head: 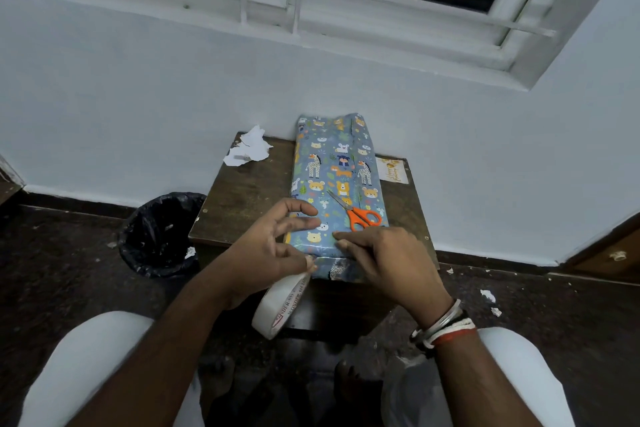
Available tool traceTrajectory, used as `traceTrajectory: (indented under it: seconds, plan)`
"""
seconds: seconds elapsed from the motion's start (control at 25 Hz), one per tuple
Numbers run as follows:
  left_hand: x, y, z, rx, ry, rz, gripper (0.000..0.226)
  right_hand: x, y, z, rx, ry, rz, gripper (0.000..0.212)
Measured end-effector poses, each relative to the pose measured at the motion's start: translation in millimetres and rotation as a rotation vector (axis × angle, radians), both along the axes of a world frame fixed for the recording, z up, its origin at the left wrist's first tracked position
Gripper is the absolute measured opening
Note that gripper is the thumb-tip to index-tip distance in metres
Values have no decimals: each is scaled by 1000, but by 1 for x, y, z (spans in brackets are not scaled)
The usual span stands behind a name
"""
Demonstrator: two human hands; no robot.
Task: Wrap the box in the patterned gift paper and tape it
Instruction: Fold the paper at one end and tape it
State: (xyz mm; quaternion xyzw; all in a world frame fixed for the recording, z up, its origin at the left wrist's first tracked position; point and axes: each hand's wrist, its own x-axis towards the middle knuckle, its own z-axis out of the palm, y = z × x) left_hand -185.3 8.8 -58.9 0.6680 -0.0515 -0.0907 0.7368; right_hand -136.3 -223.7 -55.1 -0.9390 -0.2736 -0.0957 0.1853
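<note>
- Hidden: the top of the tape roll (280,306) sits behind the left hand (268,248), so the exact grip point isn't visible. The roll's print is too blurred to read.
- The desk's (242,198) near edge is covered by both hands, and its legs are lost in shadow.
- The near end face of the box (332,166) is partly behind the right hand (389,262). No clear tape strip can be made out on the gift paper (320,149).
- The small card (391,168) at 3 o'clock of the box carries print that is too small to read.
- Left hand: thumb (308,264) clamped on the roll's top rim at the box's near-left corner, with the roll hanging off the desk edge toward 6 o'clock. Index and middle fingers (299,206) are loosely curved, spread, and raised just over the paper.
- Right hand: fingers (346,236) straight and flat, pressing the paper down at the box's near top edge, gripping nothing. There are bangles (443,322) on the wrist.
- The box is fully covered in animal-print paper and lies lengthwise on the desk, its far end against the wall at 12 o'clock.
- Orange-handled scissors (360,217) lie on top of the box, just beyond the right fingers, blades pointing to 10 o'clock.
- Torn white paper (249,149) sits at the desk's 11 o'clock corner.
- A black-lined bin (162,232) stands on the floor at 9 o'clock of the desk.
</note>
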Motion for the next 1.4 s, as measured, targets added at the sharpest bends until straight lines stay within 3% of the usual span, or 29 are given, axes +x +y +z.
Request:
traceTrajectory:
  seconds: [0.08, 0.2, 0.32, 0.4, 0.52, 0.68, 0.84, 1.16, 1.4]
  plan:
    - [0, -7, 1, -21, -26, 19, 59, -1, 5, 9, 237, 92, -41, 23]
    - [1, -16, 3, -2, -87, 75, 56, 1, 14, 34, 506, 404, 1, 30]
    - [2, -25, 3, 13, -149, 151, 57, 5, 20, 51, 477, 713, 102, 30]
    - [2, -28, 3, 27, -184, 188, 56, 8, 22, 52, 443, 756, 145, 17]
    - [2, -32, 4, 91, -216, 180, 46, 11, 22, 48, 461, 711, 148, 6]
    - [5, -36, 6, 114, -205, 176, 43, 8, 19, 46, 452, 658, 171, 11]
    - [7, -38, 12, 49, -185, 118, 38, 12, 20, 45, 459, 493, 143, 11]
    - [7, -43, 7, 123, -162, 108, 46, 12, 16, 43, 433, 188, 152, 10]
    - [10, -52, 10, -127, -67, 125, 59, 13, 15, 38, 441, 130, 146, 8]
